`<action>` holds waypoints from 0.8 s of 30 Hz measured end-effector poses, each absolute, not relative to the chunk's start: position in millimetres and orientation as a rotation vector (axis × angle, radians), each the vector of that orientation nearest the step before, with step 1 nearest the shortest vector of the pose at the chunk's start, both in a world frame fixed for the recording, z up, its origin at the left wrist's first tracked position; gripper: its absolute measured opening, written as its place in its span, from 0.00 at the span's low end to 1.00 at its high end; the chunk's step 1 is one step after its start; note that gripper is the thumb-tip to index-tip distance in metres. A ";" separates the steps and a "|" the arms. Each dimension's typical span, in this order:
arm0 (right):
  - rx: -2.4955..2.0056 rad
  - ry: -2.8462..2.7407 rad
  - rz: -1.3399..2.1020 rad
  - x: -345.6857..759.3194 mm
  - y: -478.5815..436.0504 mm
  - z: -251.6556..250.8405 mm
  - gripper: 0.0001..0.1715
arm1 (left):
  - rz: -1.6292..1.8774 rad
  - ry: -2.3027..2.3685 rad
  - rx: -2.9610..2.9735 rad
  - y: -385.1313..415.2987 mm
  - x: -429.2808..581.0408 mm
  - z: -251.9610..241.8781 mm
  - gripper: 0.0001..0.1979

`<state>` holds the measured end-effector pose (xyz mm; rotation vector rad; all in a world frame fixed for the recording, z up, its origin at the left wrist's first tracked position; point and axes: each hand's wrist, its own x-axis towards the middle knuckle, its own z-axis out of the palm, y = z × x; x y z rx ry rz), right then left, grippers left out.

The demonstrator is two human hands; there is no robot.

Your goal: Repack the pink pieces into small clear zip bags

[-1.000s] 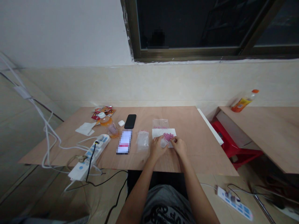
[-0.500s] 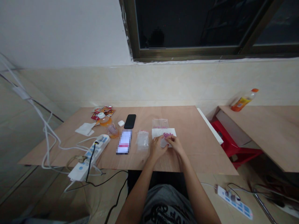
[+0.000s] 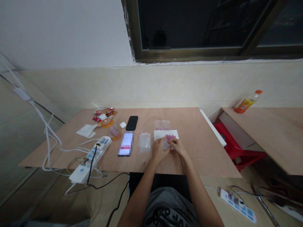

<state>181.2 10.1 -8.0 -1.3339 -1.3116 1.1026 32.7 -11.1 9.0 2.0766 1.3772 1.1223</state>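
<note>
My left hand (image 3: 159, 149) and my right hand (image 3: 177, 147) meet at a small clear plastic bag (image 3: 165, 144) near the front of the wooden table (image 3: 194, 135). Both hands pinch the bag with closed fingers. Just beyond them a heap of small pink beads (image 3: 170, 136) lies on a white sheet of paper (image 3: 160, 133). Another clear bag (image 3: 144, 141) lies left of my left hand, and a third bag (image 3: 162, 124) sits behind the paper.
A lit phone (image 3: 125, 144), a black phone (image 3: 132, 122), an earbud case (image 3: 122, 125), an orange-liquid bottle (image 3: 109, 125), snack wrappers (image 3: 104, 112), a tissue (image 3: 86, 130) and a power strip (image 3: 91, 159) with cables fill the table's left. A red stool (image 3: 233, 146) and second table (image 3: 272, 132) with bottle (image 3: 247, 102) stand right.
My right hand moved a little left and forward onto the bag, covering more of the pink beads. My left hand stayed where it was.
</note>
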 end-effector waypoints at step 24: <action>-2.122 -1.672 0.514 193.6 -8.1 10.0 0.13 | 1.163 1.400 2.072 -9.4 31.2 1.0 0.28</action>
